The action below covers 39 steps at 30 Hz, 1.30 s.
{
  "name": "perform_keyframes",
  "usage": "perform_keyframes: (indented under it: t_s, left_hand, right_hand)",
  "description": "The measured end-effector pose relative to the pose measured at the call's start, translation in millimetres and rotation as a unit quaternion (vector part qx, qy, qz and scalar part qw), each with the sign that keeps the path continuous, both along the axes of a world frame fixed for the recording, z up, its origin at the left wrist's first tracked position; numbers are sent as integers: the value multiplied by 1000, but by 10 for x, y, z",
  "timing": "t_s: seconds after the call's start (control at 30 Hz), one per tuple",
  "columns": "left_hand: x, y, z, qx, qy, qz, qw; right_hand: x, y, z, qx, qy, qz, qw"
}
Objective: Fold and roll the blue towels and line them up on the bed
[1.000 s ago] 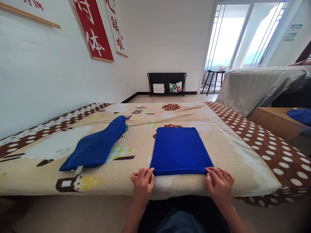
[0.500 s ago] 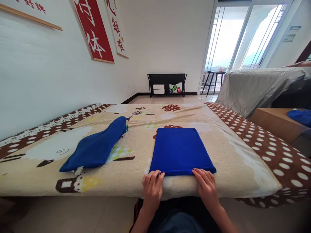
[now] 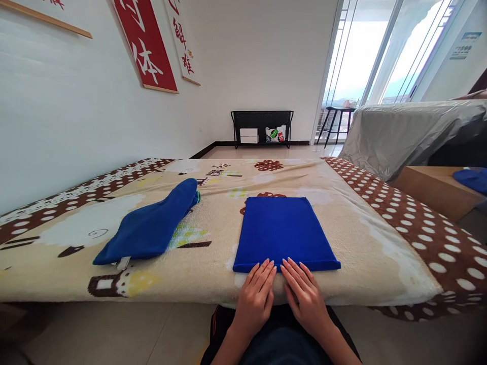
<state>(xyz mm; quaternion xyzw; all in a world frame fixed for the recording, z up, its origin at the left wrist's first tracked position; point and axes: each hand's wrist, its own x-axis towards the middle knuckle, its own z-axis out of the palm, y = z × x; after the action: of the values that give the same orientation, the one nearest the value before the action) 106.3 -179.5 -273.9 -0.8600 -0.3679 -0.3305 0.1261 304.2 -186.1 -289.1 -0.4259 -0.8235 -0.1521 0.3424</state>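
A blue cloth [image 3: 283,230] lies flat on the patterned blanket [image 3: 213,253], its near edge rolled into a narrow band. My left hand [image 3: 256,294] rests its outstretched fingertips on the middle of that band. Just to the right, my right hand [image 3: 304,294] touches the same band with its fingers extended. Neither hand grips anything. Another blue cloth item [image 3: 152,225], bunched and with a white tag at its lower edge, lies on the blanket to the left.
Beyond the blanket, a black rack [image 3: 262,126] stands against the wall. At the right are a cardboard box [image 3: 426,195] with a blue item [image 3: 472,180] on it, a sheet-covered object [image 3: 395,126] and a black stool [image 3: 337,119].
Both hands have slid inward along the near edge, from its two ends to its middle. Their fingers have gone from pinching the edge to lying straight on it.
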Motion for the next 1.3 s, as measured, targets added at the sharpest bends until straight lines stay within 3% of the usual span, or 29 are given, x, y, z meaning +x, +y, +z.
perform_keyframes:
  t_s: [0.27, 0.47, 0.6, 0.87, 1.03, 1.17, 1.3]
  left_hand:
    - [-660, 205, 106, 0, -13, 12, 1000]
    - [-1022, 253, 190, -59, -18, 28, 998]
    - [-1048, 263, 185, -91, -35, 45, 994]
    - [-971, 286, 157, -63, -81, 97, 990]
    - [-991, 189, 301, -44, -51, 114, 991]
    - [-1046, 74, 432, -93, -1, 114, 989]
    - [-990, 67, 389, -118, 19, 145, 982]
  right_hand:
    - [700, 15, -107, 6, 53, -75, 996]
    - [1159, 15, -148, -29, 85, -97, 991]
    - [1284, 48, -157, -59, 106, -117, 986]
    - [1284, 153, -150, -55, 132, -145, 979]
    - [1319, 140, -32, -54, 124, -146, 980]
    - [1318, 51, 68, -97, 97, -133, 982]
    - [1245, 72, 62, -85, 86, -157, 980]
